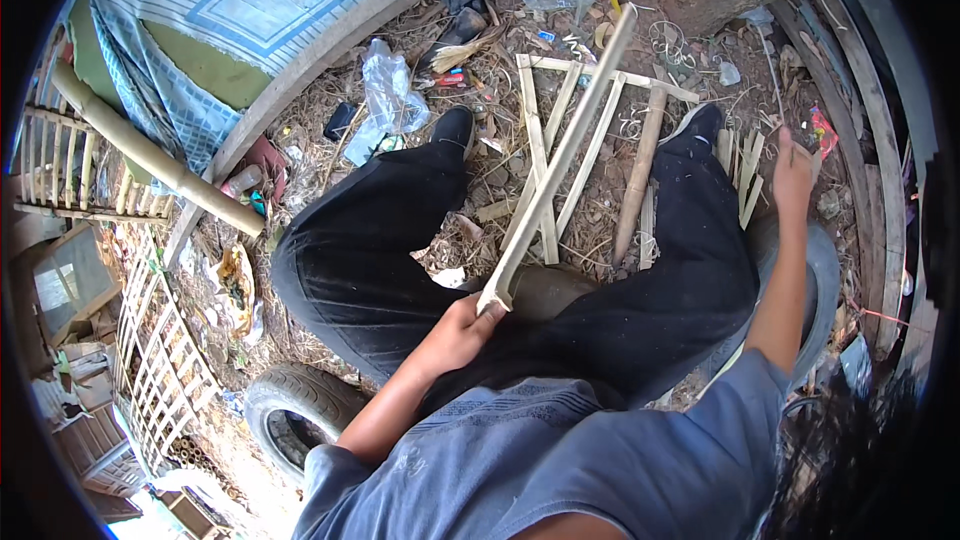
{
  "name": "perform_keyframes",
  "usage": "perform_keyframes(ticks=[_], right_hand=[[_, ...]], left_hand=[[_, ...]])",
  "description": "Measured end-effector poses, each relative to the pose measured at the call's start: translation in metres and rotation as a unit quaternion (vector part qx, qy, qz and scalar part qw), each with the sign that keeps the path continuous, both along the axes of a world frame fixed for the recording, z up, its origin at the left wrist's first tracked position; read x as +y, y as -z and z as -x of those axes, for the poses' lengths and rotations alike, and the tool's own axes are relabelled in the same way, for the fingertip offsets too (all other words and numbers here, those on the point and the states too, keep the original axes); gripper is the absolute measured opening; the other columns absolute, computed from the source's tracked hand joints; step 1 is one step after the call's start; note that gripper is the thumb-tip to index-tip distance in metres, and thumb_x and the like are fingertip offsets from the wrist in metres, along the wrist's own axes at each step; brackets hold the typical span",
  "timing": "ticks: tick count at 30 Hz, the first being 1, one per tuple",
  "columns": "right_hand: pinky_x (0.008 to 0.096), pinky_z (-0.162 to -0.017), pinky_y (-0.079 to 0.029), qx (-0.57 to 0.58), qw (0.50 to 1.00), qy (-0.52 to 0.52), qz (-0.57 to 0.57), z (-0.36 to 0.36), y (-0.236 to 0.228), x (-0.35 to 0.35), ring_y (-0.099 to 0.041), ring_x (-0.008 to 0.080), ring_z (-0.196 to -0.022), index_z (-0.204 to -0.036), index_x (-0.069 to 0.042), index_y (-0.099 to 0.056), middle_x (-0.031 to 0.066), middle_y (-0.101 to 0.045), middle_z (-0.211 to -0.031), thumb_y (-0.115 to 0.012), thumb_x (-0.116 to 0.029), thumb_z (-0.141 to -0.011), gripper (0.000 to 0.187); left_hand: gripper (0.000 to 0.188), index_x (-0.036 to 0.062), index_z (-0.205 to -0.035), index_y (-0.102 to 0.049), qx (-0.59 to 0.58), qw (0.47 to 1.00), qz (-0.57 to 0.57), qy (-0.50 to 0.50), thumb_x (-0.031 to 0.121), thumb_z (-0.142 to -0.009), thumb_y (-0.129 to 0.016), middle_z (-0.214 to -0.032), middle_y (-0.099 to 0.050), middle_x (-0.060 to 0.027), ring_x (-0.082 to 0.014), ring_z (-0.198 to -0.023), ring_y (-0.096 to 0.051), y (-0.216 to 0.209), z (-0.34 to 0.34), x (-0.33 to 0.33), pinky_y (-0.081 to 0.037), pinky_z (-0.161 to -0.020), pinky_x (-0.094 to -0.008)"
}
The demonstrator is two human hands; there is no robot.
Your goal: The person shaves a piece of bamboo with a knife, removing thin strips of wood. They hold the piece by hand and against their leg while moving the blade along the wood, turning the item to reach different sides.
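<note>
L hand (465, 333) has its grip closed on the strip's (580, 120) near end, slanting over the ground (485, 175) btwn the legs (350, 225); R hand (794, 175) is out wide (can't tell its grip). Several slats (590, 158) lie loose, prob. done; the strip seems unfinished.

At six o'clock, the left hand (465, 333) hides part of the near end of a long pale strip (560, 160), which in turn covers parts of the slat frame (533, 130) at one o'clock. Between two and three, a thin item (774, 85) by the right hand (794, 175) is too small to identify. The right arm and leg hide much of the three-o'clock tyre (826, 280). The patterned cloth (260, 0) towards eleven is cut off above; the four-o'clock dark mass (830, 470) is blurred.
</note>
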State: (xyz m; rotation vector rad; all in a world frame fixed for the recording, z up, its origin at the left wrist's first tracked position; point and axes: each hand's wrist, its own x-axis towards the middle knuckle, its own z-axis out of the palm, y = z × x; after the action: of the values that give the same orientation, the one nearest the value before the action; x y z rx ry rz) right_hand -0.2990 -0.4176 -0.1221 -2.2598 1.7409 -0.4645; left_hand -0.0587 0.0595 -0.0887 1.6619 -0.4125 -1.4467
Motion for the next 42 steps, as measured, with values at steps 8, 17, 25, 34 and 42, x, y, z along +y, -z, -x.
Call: perform_keyframes(ticks=[8, 17, 25, 34, 42], right_hand=[[0.0446, -0.051, -0.047, -0.094, 0.885, -0.413, -0.194, -0.132, -0.044, 0.243, -0.060, 0.0358, -0.053, -0.066, -0.004, -0.061, 0.0163, -0.058, -0.055, -0.060, -0.046, -0.086, 0.046], [0.0428, -0.049, -0.048, -0.052, 0.867, -0.488, -0.087, -0.144, 0.016, 0.225, -0.061, 0.0315, -0.051, -0.060, -0.008, -0.056, 0.0108, -0.059, -0.054, -0.058, -0.061, -0.080, 0.056], [0.0490, -0.088, -0.042, 0.048, 0.991, 0.096, -0.081, -0.043, 0.048, -0.019, -0.059, 0.0451, -0.100, -0.081, 0.012, -0.065, 0.0347, -0.062, -0.092, -0.033, -0.067, -0.090, 0.085], [0.0400, -0.051, -0.043, -0.129, 0.925, -0.286, -0.215, -0.115, -0.047, 0.198, -0.059, 0.0313, -0.051, -0.076, -0.002, -0.064, 0.0136, -0.053, -0.052, -0.059, -0.042, -0.089, 0.042], [0.0428, -0.047, -0.048, -0.081, 0.884, -0.435, -0.149, -0.111, -0.007, 0.260, -0.061, 0.0334, -0.051, -0.062, -0.006, -0.058, 0.0137, -0.058, -0.053, -0.060, -0.053, -0.083, 0.052]], left_hand=[[0.028, -0.0020, -0.086, -0.055, -0.103, 0.993, -0.035, 0.055, 0.021, -0.083, -0.071, -0.064, -0.049, 0.0003, -0.0089, -0.060, -0.042, -0.005, -0.026, -0.029, -0.040, -0.056, -0.0290], [0.025, -0.0051, -0.095, -0.056, -0.283, 0.953, -0.063, 0.086, 0.012, -0.081, -0.067, -0.065, -0.057, -0.0181, -0.0318, -0.059, -0.057, 0.000, -0.009, -0.044, -0.046, -0.060, -0.0398], [0.016, 0.0001, -0.093, -0.060, -0.179, 0.975, 0.018, 0.134, 0.007, -0.081, -0.068, -0.068, -0.058, -0.0153, -0.0245, -0.061, -0.057, 0.001, 0.026, 0.000, -0.046, -0.062, -0.0346], [0.014, -0.0023, -0.093, -0.054, -0.286, 0.953, -0.061, 0.082, 0.010, -0.088, -0.056, -0.072, -0.059, -0.0233, -0.0389, -0.073, -0.061, 0.004, -0.018, -0.034, -0.045, -0.065, -0.0426], [0.010, -0.0038, -0.090, -0.051, -0.322, 0.944, 0.003, 0.072, 0.003, -0.086, -0.055, -0.070, -0.057, -0.0279, -0.0475, -0.076, -0.058, -0.003, 0.003, -0.043, -0.045, -0.062, -0.0485]])
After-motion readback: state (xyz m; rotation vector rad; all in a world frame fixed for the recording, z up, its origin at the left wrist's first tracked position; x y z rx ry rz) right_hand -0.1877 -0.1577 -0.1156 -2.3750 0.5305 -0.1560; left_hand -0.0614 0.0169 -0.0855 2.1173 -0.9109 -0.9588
